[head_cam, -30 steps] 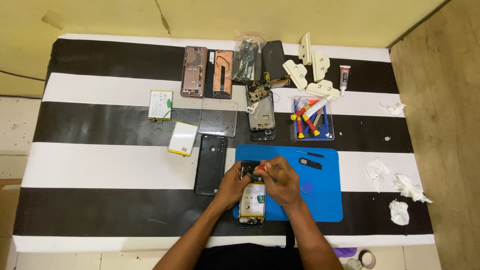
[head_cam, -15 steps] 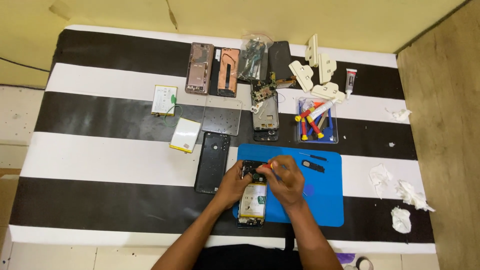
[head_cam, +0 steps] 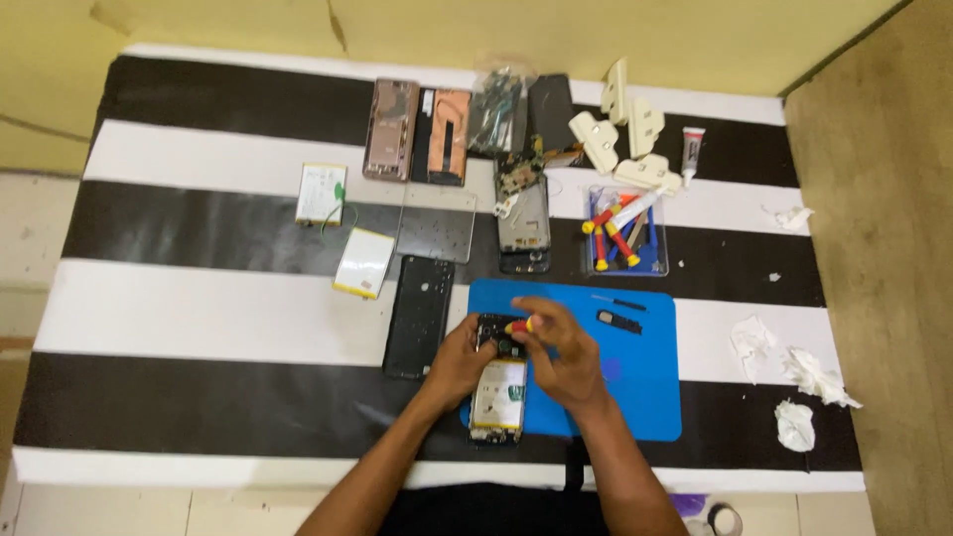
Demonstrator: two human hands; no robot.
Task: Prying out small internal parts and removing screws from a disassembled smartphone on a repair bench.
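An opened phone with its battery showing lies on a blue work mat near the table's front edge. My left hand grips the phone's left side near its upper end. My right hand is closed around a small red and yellow screwdriver, its tip down on the phone's upper part. A black back cover lies just left of the mat.
A clear tray of red and yellow tools, another opened phone, two loose batteries, phone frames, cream plastic parts and a glue tube fill the table's far half. Crumpled tissues lie at right.
The camera view has shifted slightly. Both hands stay on the phone, with the right hand making small movements with the screwdriver.
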